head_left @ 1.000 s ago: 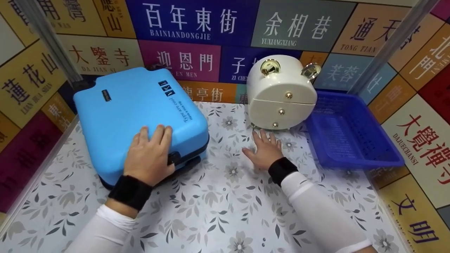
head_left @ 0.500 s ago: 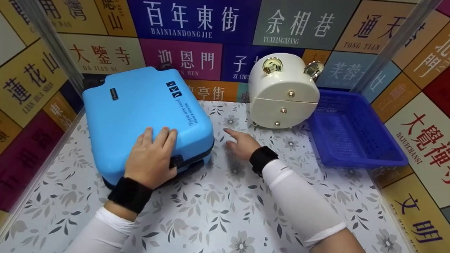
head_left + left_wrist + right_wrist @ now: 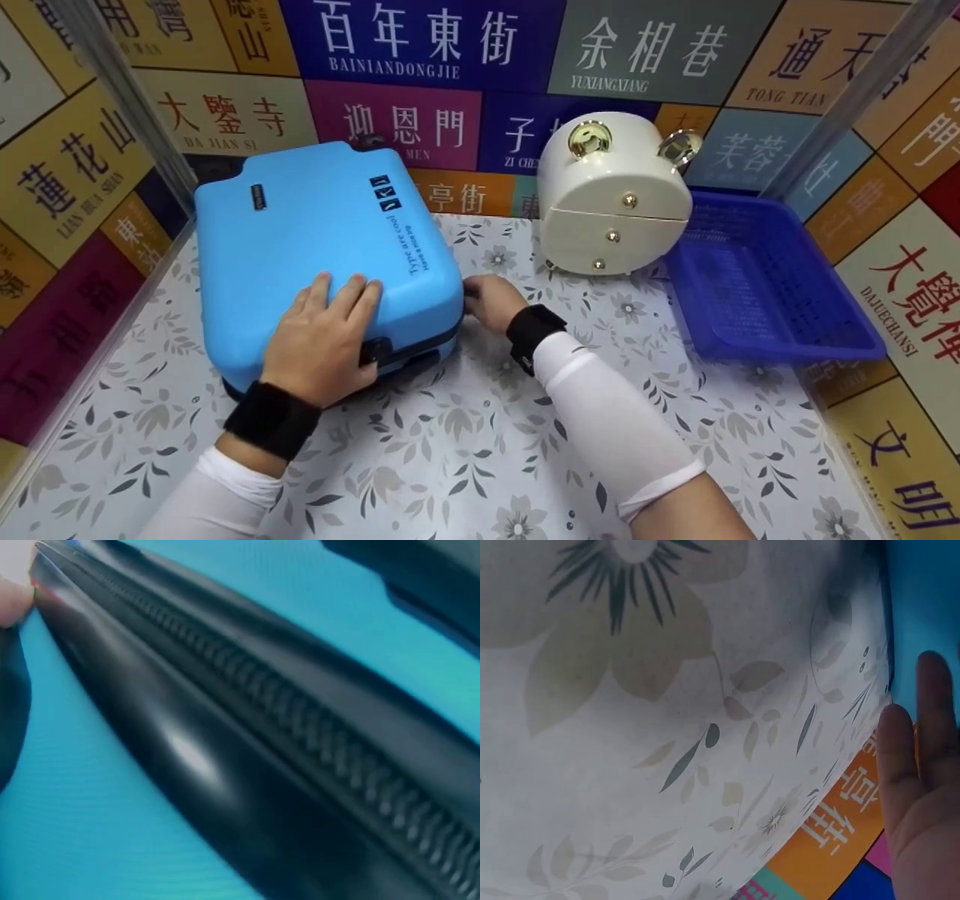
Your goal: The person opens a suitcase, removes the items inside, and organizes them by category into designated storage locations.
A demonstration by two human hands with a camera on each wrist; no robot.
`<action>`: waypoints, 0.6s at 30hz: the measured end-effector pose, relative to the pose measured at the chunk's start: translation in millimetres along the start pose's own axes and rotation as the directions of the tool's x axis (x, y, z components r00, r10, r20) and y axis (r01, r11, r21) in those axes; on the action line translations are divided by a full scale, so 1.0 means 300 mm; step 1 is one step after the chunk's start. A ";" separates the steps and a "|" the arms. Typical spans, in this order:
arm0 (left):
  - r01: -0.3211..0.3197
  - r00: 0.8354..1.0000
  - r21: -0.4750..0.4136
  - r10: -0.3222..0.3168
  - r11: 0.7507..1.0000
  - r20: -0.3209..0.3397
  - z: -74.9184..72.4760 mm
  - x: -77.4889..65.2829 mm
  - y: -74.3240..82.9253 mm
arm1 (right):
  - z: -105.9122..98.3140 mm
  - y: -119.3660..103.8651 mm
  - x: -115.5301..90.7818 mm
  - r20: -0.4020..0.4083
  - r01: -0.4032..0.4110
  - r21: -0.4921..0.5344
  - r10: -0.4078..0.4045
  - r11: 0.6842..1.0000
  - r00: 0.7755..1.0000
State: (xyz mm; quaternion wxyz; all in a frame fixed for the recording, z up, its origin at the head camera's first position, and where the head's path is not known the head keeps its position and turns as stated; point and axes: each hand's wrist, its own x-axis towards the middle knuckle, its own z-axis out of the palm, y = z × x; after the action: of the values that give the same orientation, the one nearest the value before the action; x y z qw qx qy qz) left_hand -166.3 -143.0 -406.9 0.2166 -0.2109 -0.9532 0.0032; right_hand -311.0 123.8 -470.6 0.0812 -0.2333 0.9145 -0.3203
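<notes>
A light blue hard-shell suitcase (image 3: 322, 232) lies flat on the left of the table in the head view. My left hand (image 3: 319, 337) rests on its lid near the front edge, fingers stretched out and thumb down by a black handle (image 3: 376, 349). My right hand (image 3: 493, 301) is at the suitcase's right front corner, its fingertips partly hidden there. Two of its fingers (image 3: 936, 720) look straight against the blue side in the right wrist view. The left wrist view shows a black-trimmed zipper (image 3: 285, 705) close up, with a fingertip (image 3: 11, 600) at its far end.
A white drawer box (image 3: 615, 195) with gold knobs and ears stands at the back right. Beside it is a blue plastic basket (image 3: 787, 352). Sign-printed walls (image 3: 420, 67) enclose the flower-patterned table (image 3: 450, 465).
My right hand has moved left from in front of the white box to the suitcase's right corner. My left hand stays on the lid.
</notes>
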 end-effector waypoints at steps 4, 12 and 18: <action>0.014 1.000 -0.006 -0.014 1.000 0.002 0.003 0.000 0.001 | -0.009 -0.003 -0.009 -0.041 -0.001 -0.072 -0.002 0.997 0.999; 0.059 0.998 -0.002 -0.059 0.998 0.009 0.011 0.040 0.040 | -0.046 -0.003 -0.023 -0.080 0.005 -0.292 -0.030 0.956 0.996; 0.095 0.995 0.022 -0.096 0.995 0.022 0.025 0.089 0.083 | -0.073 0.005 -0.031 -0.108 -0.034 -0.304 0.001 0.952 0.994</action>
State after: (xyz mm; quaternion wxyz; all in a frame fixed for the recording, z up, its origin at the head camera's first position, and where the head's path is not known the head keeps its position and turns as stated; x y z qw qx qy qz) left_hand -181.4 -108.8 -405.0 0.2076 -0.1628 -0.9646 0.0053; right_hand -310.0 141.2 -454.2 -0.0021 -0.2176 0.9580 -0.1866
